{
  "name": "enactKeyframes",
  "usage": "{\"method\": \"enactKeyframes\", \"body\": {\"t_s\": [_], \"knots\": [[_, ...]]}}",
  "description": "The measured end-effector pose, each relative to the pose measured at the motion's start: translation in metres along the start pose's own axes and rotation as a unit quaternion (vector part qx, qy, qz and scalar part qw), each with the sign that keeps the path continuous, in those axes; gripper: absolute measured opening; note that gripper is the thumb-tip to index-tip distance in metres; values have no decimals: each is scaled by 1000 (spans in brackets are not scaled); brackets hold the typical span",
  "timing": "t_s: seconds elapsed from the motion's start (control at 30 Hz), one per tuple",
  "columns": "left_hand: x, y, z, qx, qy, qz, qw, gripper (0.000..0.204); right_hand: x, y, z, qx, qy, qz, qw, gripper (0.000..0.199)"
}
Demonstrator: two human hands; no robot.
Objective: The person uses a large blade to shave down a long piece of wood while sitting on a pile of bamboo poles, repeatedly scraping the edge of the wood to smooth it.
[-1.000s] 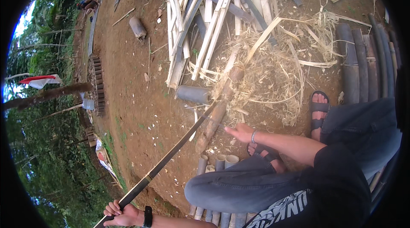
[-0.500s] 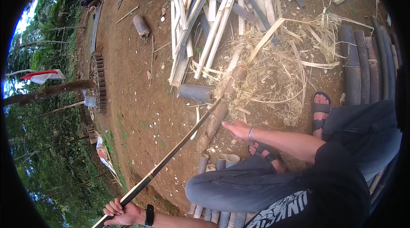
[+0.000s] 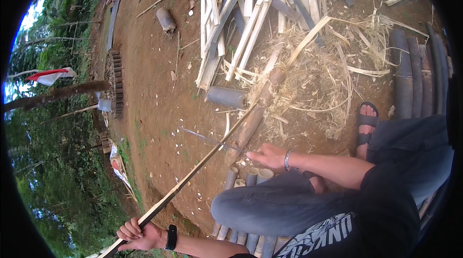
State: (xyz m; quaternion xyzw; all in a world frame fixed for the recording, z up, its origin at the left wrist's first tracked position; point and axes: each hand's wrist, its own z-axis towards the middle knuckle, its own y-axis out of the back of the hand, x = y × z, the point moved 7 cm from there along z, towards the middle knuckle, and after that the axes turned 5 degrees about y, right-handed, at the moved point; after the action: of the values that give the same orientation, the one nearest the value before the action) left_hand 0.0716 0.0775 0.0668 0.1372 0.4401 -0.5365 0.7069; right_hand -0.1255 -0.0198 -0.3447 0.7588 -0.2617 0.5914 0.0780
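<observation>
Bamboo strip [image 3: 179, 187], likely light, springy, splintery-edged: is slanting toward a log [image 3: 248, 129]; left hand [image 3: 140, 236] is clamping its near end, the sensible hold; right hand [image 3: 267, 155], well apart, is gripping a knife [image 3: 207, 138] across it.

We see bold, pale block lettering [image 3: 337, 229] on the person's black shirt [image 3: 390, 205]. We see it running slantwise toward the lower edge.
</observation>
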Motion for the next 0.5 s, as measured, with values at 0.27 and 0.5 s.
{"method": "enactKeyframes", "body": {"t_s": [0.27, 0.5], "knots": [[1, -8, -9, 14, 0, -16, 1000, 52, 94, -42, -13, -26, 62, 24, 997, 76], [2, -18, -11, 8, -12, -7, 1000, 50, 36, -23, -22, -26, 34, -6, 999, 76]]}}
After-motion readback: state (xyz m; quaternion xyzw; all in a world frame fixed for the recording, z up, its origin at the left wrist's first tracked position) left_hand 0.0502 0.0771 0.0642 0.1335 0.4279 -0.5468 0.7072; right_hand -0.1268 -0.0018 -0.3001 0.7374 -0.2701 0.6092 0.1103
